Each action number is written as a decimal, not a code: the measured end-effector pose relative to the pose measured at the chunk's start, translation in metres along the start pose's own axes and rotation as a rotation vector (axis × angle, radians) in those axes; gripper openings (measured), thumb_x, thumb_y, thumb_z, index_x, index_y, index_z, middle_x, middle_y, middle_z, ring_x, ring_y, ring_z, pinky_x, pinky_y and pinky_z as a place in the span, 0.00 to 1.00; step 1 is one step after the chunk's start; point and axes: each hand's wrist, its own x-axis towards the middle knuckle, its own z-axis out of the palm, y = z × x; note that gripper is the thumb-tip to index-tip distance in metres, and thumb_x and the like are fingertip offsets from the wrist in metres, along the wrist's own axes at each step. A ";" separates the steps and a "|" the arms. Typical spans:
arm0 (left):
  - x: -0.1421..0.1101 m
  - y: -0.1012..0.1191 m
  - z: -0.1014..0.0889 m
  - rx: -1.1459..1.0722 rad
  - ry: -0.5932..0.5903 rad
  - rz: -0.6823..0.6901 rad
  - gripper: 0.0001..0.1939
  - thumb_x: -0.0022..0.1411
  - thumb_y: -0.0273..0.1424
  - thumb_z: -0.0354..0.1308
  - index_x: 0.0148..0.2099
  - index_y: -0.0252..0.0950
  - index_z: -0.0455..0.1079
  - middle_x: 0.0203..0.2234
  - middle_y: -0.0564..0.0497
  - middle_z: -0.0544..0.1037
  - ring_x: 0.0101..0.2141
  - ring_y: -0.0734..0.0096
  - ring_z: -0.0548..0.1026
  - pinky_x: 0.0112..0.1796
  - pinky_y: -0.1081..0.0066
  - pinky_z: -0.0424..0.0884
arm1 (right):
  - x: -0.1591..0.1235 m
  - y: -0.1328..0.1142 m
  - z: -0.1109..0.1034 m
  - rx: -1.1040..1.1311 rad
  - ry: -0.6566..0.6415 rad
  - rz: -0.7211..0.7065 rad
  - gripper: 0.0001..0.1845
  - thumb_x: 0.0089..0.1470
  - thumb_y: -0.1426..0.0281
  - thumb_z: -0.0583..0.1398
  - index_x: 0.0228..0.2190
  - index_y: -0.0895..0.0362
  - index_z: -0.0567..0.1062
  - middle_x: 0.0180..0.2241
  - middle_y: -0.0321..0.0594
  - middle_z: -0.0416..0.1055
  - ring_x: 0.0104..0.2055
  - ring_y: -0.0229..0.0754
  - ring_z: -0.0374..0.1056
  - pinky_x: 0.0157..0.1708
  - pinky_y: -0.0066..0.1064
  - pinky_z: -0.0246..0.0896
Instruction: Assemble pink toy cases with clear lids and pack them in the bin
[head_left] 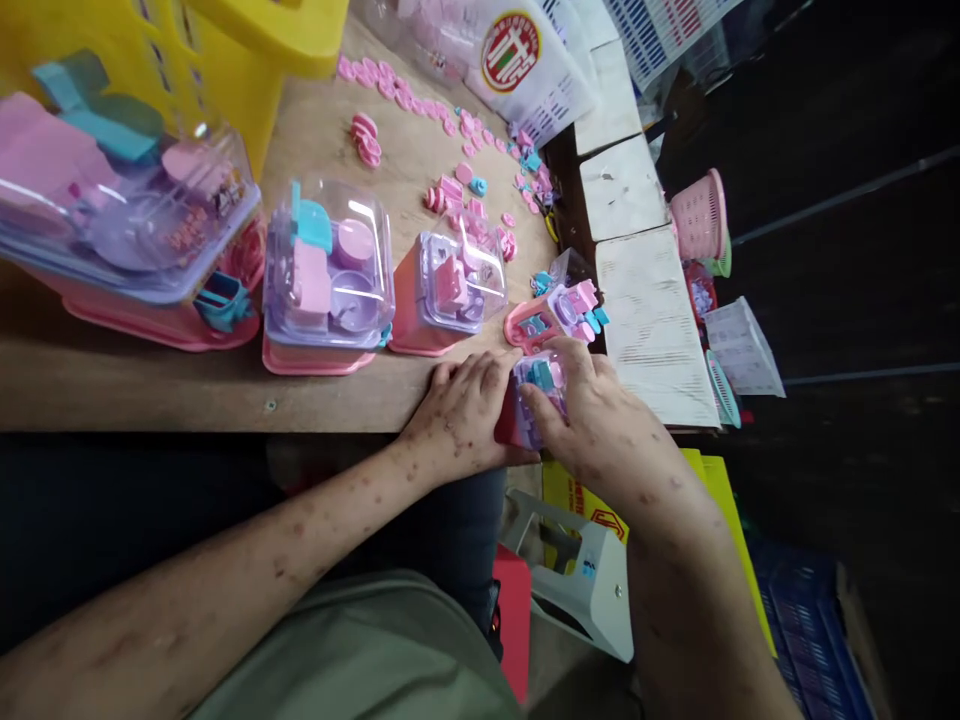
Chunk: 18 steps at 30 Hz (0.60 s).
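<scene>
At the table's front edge, both hands are on one small toy kitchen set (541, 372) with a pink base, a purple top and a clear cover. My left hand (469, 415) wraps round its left side. Over its right side, my right hand (585, 405) grips with the thumb across the front; its other fingertips are partly hidden. Just behind stands an uncovered toy kitchen set (536, 325) with pink, purple and teal pieces on top. To the left sit a covered toy set (457, 285), a bigger covered toy set (328, 280) and a large covered toy set (135, 220).
Loose pink toy pieces (409, 100) lie in a line across the wooden table (300, 150). A yellow basket (307, 40) stands at the back left, a white printed bag (517, 60) at the back. White boxes (652, 310) line the right side; a grey stool (592, 590) is below.
</scene>
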 end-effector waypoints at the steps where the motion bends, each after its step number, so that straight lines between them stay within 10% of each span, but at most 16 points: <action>1: 0.000 0.000 0.000 -0.002 -0.005 -0.004 0.55 0.61 0.53 0.76 0.75 0.31 0.54 0.70 0.28 0.70 0.71 0.38 0.68 0.68 0.41 0.61 | -0.001 -0.002 0.001 -0.003 0.011 0.023 0.34 0.72 0.57 0.57 0.71 0.59 0.61 0.60 0.63 0.71 0.53 0.69 0.78 0.49 0.57 0.76; 18: -0.002 0.000 -0.002 -0.039 0.003 -0.017 0.49 0.58 0.40 0.73 0.74 0.34 0.56 0.71 0.32 0.70 0.71 0.41 0.68 0.68 0.42 0.60 | -0.008 -0.021 0.012 -0.009 0.127 0.117 0.32 0.71 0.59 0.61 0.69 0.58 0.65 0.60 0.62 0.72 0.50 0.67 0.78 0.45 0.55 0.77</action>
